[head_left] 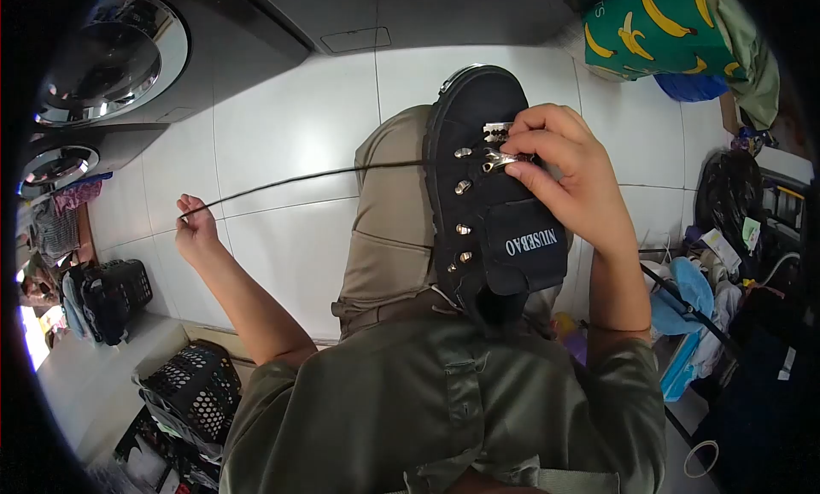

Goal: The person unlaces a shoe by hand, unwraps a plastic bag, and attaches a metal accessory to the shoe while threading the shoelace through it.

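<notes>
A black shoe (461, 135) with "NIUSEBAO" lettered on its strap rests on my lap, toe pointing away. Several silver eyelets (463, 187) run along its left side. A dark shoelace (316, 176) stretches from the shoe out to the left. Its far part is pinched in the fingers of my left hand (198, 229), held well off to the side. At the shoe's upper right, my right hand (568, 165) has thumb and fingers closed on a shiny silver metal piece (495, 160). A toothed silver plate (496, 132) sits just above it, partly behind the fingers.
Front-loading machines (111, 58) stand at the upper left. Black perforated baskets (192, 383) are at the lower left. A green banana-print bag (649, 29) is at the upper right. Clothes and bags (717, 298) pile up at the right, over white floor tiles (282, 246).
</notes>
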A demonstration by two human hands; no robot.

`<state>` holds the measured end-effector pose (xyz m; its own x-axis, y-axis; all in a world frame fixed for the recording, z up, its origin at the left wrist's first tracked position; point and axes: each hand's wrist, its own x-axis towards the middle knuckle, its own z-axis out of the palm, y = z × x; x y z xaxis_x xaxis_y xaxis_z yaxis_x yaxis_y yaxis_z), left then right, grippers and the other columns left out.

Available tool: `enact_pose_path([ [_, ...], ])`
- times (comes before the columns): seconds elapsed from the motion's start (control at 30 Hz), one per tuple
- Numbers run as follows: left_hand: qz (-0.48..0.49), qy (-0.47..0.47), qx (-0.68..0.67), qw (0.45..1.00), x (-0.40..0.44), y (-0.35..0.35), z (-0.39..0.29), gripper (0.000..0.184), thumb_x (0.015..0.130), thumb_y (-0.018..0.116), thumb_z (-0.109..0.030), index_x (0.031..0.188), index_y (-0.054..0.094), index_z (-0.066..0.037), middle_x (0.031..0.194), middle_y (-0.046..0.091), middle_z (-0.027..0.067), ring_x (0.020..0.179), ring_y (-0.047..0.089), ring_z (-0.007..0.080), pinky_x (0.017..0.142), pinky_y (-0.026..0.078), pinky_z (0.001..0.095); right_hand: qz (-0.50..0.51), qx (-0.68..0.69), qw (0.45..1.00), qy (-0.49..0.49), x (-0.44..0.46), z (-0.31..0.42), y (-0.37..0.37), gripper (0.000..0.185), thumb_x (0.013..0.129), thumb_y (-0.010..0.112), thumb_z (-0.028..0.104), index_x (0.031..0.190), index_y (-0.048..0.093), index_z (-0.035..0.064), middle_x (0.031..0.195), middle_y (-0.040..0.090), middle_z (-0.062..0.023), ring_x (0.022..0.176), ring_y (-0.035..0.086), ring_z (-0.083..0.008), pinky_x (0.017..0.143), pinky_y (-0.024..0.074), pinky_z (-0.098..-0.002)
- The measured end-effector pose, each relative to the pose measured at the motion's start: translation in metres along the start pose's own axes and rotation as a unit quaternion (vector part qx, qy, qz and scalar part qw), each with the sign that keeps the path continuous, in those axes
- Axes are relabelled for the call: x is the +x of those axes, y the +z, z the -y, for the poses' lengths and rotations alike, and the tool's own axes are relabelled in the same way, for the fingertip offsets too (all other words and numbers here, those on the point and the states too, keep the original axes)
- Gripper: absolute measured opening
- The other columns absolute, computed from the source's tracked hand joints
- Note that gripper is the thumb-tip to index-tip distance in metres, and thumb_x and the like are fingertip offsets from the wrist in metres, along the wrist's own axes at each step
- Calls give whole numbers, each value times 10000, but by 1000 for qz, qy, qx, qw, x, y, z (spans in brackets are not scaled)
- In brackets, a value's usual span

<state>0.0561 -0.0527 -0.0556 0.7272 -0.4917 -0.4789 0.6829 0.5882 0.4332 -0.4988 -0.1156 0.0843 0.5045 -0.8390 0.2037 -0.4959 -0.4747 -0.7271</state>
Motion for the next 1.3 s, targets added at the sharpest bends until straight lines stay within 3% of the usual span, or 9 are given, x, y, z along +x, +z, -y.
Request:
enact_pose_path([
  [0.13,-60,-140,12,988,9,-28,-10,201,936,283,-72,867,467,-27,690,562,101,577,546,202,448,431,262,-17,15,1000,18,-3,2,4,147,728,672,66,865,628,37,947,576,-73,893,538,-262,762,437,-339],
  [0.3,-81,-129,55,987,22,-63,-11,187,907,280,-41,854,459,-50,717,566,96,585,533,182,437,389,248,-35,30,999,22,-6,0,7,169,720,678,48,882,634,31,964,577,-69,899,536,-250,768,436,-332],
  [0.37,-183,-77,27,980,21,-64,-2,175,908,291,-51,847,454,-48,734,568,102,602,535,190,445,382,247,-38,28,999,18,-6,0,7,178,719,681,52,890,637,28,975,579,-69,905,536,-247,769,437,-333],
  [0.8,78,-153,115,978,1,-36,1,124,872,338,-87,786,424,-67,766,526,69,597,458,155,412,280,232,-35,22,999,14,-6,-1,6,172,722,675,45,888,635,28,967,582,-66,909,535,-247,764,438,-332],
  [1.07,60,-159,226,959,-21,-28,-19,145,877,381,-129,804,485,-61,764,531,61,582,442,143,403,278,229,-47,30,998,13,-5,0,8,153,730,663,47,877,626,33,953,578,-65,908,531,-251,770,434,-336],
  [1.17,170,-266,313,896,-29,-29,-16,155,867,462,-162,812,560,-55,790,573,55,649,504,158,476,373,244,-55,45,997,24,-6,0,10,149,731,661,48,874,624,32,947,576,-63,909,527,-248,777,430,-332],
  [1.2,169,-124,611,764,-48,-17,0,167,855,501,-182,817,594,-49,807,593,54,694,532,168,545,407,255,-56,45,997,24,-6,-1,11,149,731,661,48,874,624,32,947,576,-63,909,527,-248,777,430,-332],
  [1.27,216,242,917,233,-91,9,29,141,812,610,-147,837,658,-16,852,624,54,804,582,189,715,449,278,-62,53,996,30,-5,-2,11,145,731,658,44,871,622,30,944,575,-62,912,523,-244,787,424,-325],
  [1.3,215,241,917,233,-110,24,43,141,812,610,-147,837,658,-16,852,624,54,804,582,189,715,449,278,-60,53,996,31,-6,-2,11,145,731,658,44,871,622,30,944,575,-62,912,523,-244,787,424,-325],
])
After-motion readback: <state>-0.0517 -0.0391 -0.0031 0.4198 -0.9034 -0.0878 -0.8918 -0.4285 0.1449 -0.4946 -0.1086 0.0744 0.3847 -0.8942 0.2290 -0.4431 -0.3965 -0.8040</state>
